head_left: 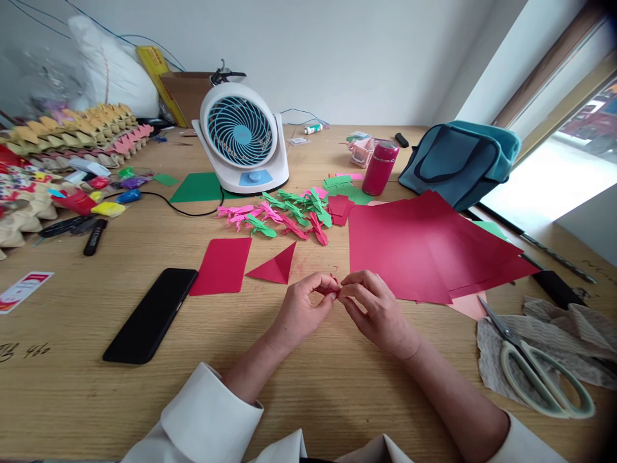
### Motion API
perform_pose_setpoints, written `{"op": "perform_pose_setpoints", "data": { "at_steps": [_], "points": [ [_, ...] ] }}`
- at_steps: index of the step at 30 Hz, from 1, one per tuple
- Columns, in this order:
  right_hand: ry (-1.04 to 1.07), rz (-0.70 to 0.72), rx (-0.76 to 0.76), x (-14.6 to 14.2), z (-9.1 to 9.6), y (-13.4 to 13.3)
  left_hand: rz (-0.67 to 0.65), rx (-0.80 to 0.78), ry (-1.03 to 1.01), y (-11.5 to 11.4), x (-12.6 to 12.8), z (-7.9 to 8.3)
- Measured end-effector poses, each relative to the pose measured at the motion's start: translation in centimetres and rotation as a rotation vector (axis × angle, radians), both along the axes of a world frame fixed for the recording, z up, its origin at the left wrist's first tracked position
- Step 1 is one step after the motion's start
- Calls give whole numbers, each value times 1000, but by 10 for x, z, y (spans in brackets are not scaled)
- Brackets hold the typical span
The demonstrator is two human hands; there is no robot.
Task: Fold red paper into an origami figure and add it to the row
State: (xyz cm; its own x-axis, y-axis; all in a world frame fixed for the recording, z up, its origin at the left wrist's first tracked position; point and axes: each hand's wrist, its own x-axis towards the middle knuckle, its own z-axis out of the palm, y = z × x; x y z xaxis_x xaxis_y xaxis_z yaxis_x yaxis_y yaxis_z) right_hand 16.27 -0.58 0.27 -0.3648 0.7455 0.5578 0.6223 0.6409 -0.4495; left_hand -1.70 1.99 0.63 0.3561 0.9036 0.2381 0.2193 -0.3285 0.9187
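Observation:
My left hand [303, 307] and my right hand [373, 310] meet above the wooden table [308, 386], near its middle. Both pinch a small folded piece of red paper [334, 288] between fingertips, and most of it is hidden by the fingers. Just behind my left hand lie a red paper triangle [274, 265] and a red paper rectangle [222, 265]. A stack of large red paper sheets [424, 247] lies right of my hands. A row of folded pink, green and red paper figures [284, 215] sits farther back.
A black phone [152, 313] lies at left. Scissors [540, 366] rest on a cloth at right. A white desk fan [243, 138], a red bottle [380, 168] and a teal bag [457, 161] stand behind. Paper crafts, clay and markers crowd the far left.

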Motion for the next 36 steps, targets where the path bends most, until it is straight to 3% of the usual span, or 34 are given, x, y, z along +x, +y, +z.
{"op": "perform_pose_setpoints", "data": {
  "at_steps": [5, 15, 36],
  "points": [
    [7, 8, -41, -2, -1, -1, 15, 40, 31, -1, 1, 1],
    [255, 2, -211, -3, -4, 1, 39, 225, 76, -1, 0, 1],
    [447, -37, -318, -3, -3, 5, 95, 283, 80, 0, -1, -2]
  ]
}}
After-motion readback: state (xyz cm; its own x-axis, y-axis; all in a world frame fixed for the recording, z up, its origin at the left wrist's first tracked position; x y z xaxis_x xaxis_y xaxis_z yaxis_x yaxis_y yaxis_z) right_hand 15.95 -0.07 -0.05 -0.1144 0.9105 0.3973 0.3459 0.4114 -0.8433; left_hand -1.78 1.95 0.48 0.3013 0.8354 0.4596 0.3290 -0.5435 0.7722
